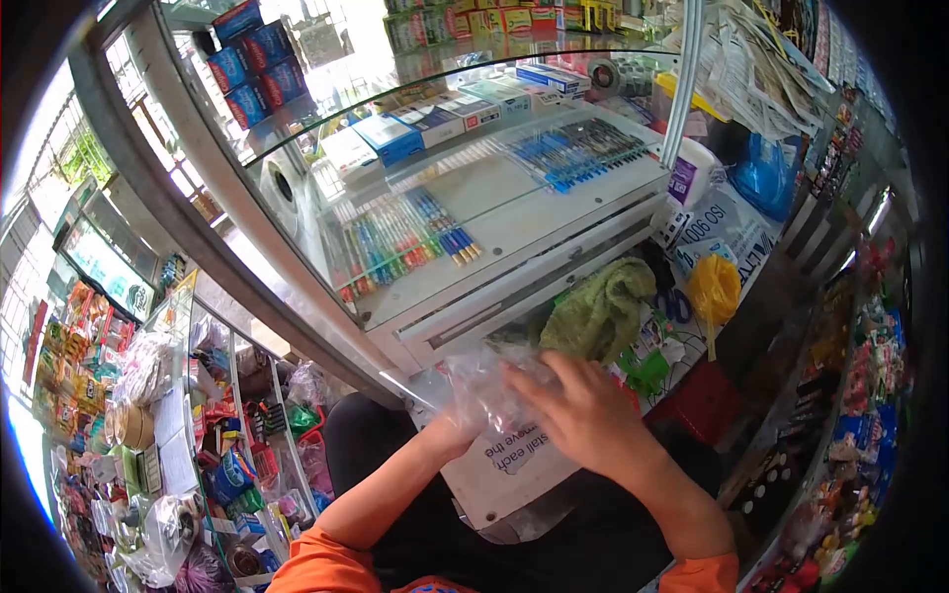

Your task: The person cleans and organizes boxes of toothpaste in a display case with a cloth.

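A crumpled clear plastic bag (486, 381) is bunched over my left hand (463, 427), which appears to grip it from below. Its fingers are mostly hidden behind the shiny film. My right hand (583, 410) reaches in from the other side, fingers stretched out and apart, the tips touching or just over the bag. Beneath both hands lies a white board (514, 484) with printed words, resting across my dark-clad lap. Just beyond my right fingers is a green towel (603, 311).
Ahead stands a glass display case (514, 262) with rows of pens (578, 148) and small boxes (425, 124). To its right are scissors (674, 304), a yellow plastic bag (714, 289) and a blue bag (766, 178). Packed shelves of goods (860, 395) line both sides.
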Action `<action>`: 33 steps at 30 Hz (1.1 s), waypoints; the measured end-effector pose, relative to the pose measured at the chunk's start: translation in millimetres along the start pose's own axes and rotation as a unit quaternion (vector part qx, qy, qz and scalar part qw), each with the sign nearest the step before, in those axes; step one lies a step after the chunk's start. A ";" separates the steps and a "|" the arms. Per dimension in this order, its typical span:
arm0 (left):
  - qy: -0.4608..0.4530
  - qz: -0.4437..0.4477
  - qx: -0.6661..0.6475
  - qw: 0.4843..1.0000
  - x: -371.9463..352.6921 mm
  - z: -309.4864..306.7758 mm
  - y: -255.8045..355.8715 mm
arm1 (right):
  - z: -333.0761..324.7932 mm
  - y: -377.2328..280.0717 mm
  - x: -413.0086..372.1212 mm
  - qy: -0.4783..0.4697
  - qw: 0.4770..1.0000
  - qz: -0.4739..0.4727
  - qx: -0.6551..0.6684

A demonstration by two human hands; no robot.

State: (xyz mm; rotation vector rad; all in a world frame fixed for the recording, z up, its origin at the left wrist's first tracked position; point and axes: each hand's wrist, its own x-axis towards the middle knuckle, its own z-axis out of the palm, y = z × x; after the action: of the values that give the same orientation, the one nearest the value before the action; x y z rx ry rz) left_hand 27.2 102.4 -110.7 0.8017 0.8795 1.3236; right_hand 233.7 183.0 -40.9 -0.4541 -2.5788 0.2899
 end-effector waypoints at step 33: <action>-0.155 0.326 0.076 0.930 -43.9 22.7 146.4 | -84.5 45.8 443.3 0.213 0.954 -0.206 0.046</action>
State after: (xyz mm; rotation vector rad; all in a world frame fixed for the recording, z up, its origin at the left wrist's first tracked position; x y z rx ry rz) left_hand -21.4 71.5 32.6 1.4673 0.4733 1.6432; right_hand -73.9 399.1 212.9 0.0617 -2.1552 0.1411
